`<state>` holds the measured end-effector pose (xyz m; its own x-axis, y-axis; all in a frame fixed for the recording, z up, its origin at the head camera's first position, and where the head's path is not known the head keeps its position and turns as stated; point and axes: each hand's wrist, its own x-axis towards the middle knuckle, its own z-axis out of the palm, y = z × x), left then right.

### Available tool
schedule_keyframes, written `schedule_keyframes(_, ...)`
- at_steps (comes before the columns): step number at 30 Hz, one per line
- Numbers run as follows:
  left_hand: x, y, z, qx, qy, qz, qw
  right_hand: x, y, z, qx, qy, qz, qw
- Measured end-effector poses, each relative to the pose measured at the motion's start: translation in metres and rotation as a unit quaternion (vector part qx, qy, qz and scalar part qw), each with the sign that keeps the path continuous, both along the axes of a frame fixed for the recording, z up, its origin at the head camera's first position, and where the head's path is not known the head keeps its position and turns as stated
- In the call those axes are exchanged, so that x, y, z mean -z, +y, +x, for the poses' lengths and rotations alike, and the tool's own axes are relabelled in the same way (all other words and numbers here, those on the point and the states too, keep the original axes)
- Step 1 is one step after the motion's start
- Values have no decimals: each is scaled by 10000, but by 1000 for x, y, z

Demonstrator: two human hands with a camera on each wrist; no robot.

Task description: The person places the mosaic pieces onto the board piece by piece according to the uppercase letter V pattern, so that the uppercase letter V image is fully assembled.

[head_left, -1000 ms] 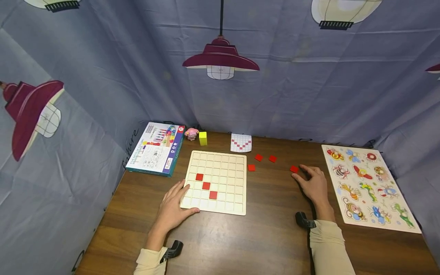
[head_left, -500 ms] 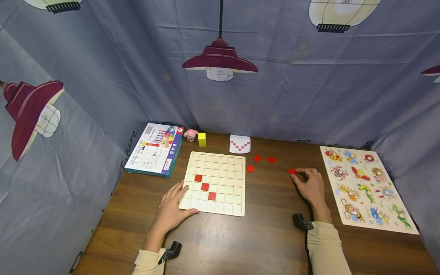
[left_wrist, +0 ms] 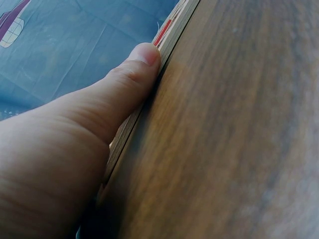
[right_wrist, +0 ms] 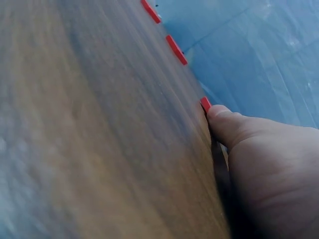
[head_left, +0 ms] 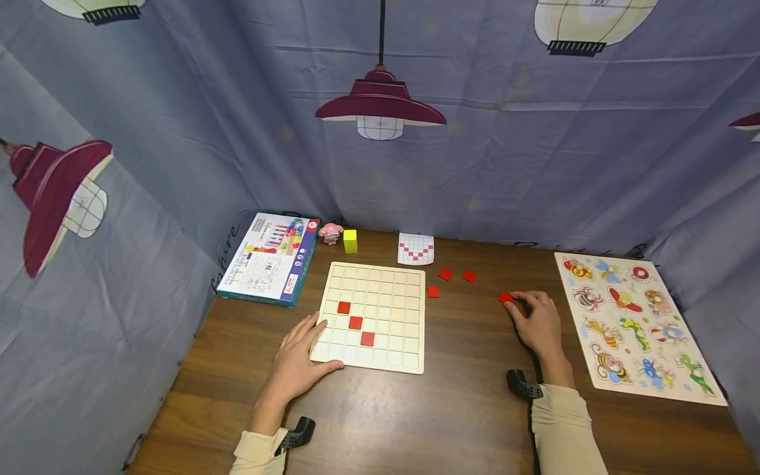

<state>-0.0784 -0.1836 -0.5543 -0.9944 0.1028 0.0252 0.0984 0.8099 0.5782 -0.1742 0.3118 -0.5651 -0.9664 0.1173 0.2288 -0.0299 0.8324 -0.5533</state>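
Observation:
In the head view, a pale wooden grid board (head_left: 388, 297) lies on the table with three red square tiles in a diagonal, one of them the lowest tile (head_left: 367, 339). My left hand (head_left: 297, 363) rests at its near left corner, fingers spread along the left edge and thumb against the front edge. In the left wrist view the straight thumb (left_wrist: 134, 74) touches the board's side. Right of the board, my right hand (head_left: 539, 323) pinches a red tile (head_left: 505, 297) at the tabletop between thumb and forefinger. The right wrist view shows the thumb (right_wrist: 227, 122) against that tile; the fingers are hidden.
Three loose red tiles (head_left: 445, 274) lie between board and right hand. A pattern card (head_left: 416, 249) is behind the board. At the back left stand a box (head_left: 267, 257), a pink figurine (head_left: 330, 232) and a yellow block (head_left: 350, 241). An insect puzzle board (head_left: 638, 323) lies far right.
My right hand has closed its thumb and forefinger onto the red tile and drawn it slightly nearer. The left hand and the board stay in place.

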Motion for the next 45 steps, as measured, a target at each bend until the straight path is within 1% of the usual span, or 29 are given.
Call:
schedule_keyframes(6,2,1,1,-31,30,34,10000,4,-3,2,-126,370,-20,9992)
schedule_keyframes(12,4,0,3,-20,56,-30,10000,11,-10,10,-109,711,-271,9970)
schedule_keyframes(19,0,1,4,-10,-7,-51,10000,12,-26,22,-405,802,-577,9943)
schedule_keyframes(25,-1,3,1,-5,-69,-26,10000,2,-48,28,-634,885,-711,9915)
schedule_keyframes(30,0,3,0,-4,-100,-14,9999,-9,-74,29,-858,823,-813,9896)
schedule_keyframes(36,2,2,2,-15,-26,-28,10000,-25,-112,22,-1129,831,-991,9852)
schedule_keyframes(40,4,1,2,-39,54,-58,10000,-38,-138,15,-1411,824,-1145,9799)
schedule_keyframes(43,3,0,1,-49,80,-29,10000,-44,-158,10,-1587,855,-1211,9761)
schedule_keyframes(45,2,-1,1,-33,61,-25,10000,-47,-172,6,-1697,886,-1148,9748)
